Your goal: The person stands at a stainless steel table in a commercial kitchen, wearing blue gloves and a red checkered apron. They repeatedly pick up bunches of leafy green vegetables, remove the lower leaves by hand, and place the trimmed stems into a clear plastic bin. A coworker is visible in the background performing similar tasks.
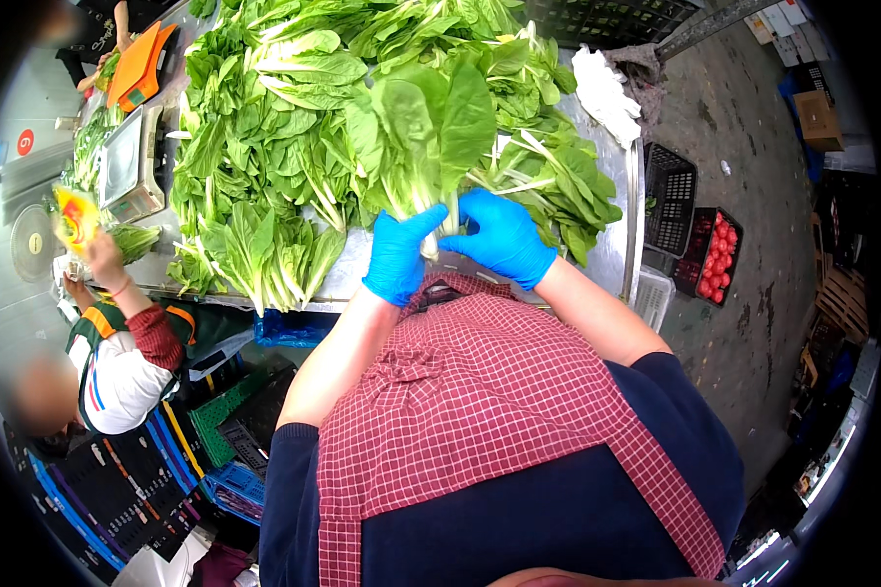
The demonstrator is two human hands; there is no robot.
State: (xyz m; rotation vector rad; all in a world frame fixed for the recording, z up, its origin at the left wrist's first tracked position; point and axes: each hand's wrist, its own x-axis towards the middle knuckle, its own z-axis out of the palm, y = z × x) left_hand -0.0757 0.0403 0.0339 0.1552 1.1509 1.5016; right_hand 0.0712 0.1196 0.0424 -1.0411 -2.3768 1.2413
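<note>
Both my hands wear blue gloves and are close together at the table's near edge. Between them stands a bunch of leafy greens (425, 132) with broad green leaves and pale stalks, its cut ends pointing toward me. My left hand (397, 252) closes round the stalks from the left. My right hand (507, 237) grips them from the right, fingers curled. Beyond my hands a large heap of leafy greens (264, 137) covers much of the metal table (612, 230). More loose greens (558, 181) lie to the right of my hands.
A scale (132, 166) and an orange tray (142, 67) stand at the left. A co-worker (132, 367) there holds a yellow-red package (75, 217). White cloth (605, 96) lies at the table's right edge. Black crates (671, 196) and a crate of red produce (718, 256) sit on the floor.
</note>
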